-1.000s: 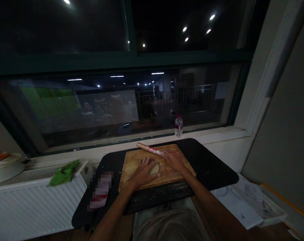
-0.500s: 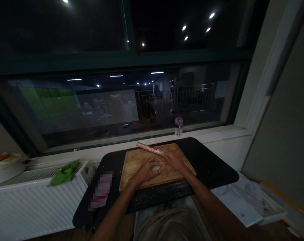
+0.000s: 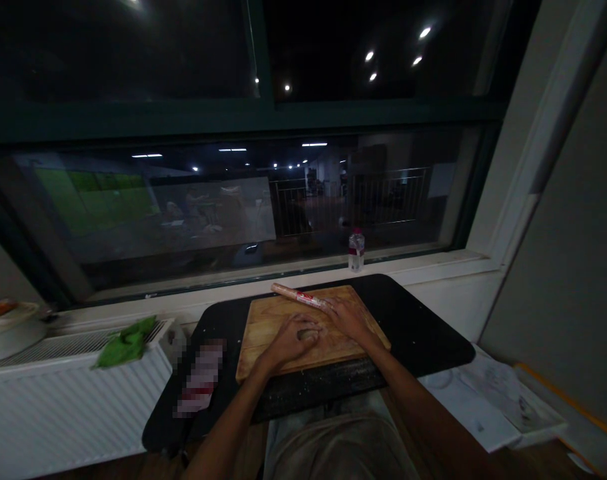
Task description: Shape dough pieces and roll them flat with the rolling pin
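Note:
On a wooden cutting board (image 3: 268,317), my right hand (image 3: 348,319) is closed over the near end of a rolling pin (image 3: 296,295). The pin is light wood with a clear wrapper and a red and white label; its other end points to the far left over the board's edge. My left hand (image 3: 288,340) rests low on the board, its thumb and fingers curled round a small pale piece of dough (image 3: 306,334). Part of the dough is hidden by the fingers. Pale flour-like dust marks the fingers and the wood near them.
The board lies on a black table (image 3: 418,327) with white specks along its front. A blurred pinkish packet (image 3: 201,380) is at the left. A bottle (image 3: 356,250) stands on the windowsill; a green cloth (image 3: 126,343) hangs over the radiator (image 3: 68,413). Papers (image 3: 468,407) lie at the right.
My left thumb and fingers have closed in more, and less of the pale dough shows between them. The right hand and the rolling pin stay nearly where they were.

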A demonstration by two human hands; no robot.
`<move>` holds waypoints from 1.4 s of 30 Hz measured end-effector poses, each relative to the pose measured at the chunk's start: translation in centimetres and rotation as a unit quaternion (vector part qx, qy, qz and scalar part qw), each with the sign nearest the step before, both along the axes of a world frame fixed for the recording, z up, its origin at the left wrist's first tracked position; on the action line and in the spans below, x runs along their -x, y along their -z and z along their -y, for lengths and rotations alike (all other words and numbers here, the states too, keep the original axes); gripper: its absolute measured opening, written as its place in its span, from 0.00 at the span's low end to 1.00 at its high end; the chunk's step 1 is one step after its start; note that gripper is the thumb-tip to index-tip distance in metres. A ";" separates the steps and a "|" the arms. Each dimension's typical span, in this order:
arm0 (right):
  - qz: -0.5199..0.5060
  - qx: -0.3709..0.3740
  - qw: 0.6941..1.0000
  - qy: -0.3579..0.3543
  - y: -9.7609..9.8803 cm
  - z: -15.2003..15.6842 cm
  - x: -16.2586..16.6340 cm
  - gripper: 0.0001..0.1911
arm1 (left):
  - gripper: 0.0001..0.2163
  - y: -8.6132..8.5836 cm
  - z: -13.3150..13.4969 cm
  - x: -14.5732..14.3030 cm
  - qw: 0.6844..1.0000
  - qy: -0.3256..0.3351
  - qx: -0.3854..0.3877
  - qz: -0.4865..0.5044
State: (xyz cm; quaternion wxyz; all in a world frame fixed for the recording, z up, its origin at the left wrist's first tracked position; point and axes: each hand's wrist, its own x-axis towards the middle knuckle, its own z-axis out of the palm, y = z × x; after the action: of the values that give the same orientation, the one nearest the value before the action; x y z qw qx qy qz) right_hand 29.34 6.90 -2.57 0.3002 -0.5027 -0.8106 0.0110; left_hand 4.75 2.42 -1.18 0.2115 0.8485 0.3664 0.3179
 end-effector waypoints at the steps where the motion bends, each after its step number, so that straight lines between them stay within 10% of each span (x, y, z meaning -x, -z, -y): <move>1: -0.001 0.000 1.000 -0.001 -0.1 0.0 0.0 0.22 | 0.12 -0.1 0.0 0.0 1.000 0.002 0.000 0.002; 42: 0.010 0.006 1.000 0.008 -2.2 1.5 0.5 0.21 | 0.16 -1.6 2.8 0.8 0.989 -0.012 -0.079 -0.122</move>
State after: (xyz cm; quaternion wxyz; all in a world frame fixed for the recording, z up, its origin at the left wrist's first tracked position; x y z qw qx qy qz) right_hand 28.85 5.45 -0.33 0.2893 -0.5114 -0.8091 0.0085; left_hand 3.92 -0.39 0.38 0.0936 0.8906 0.3732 0.2423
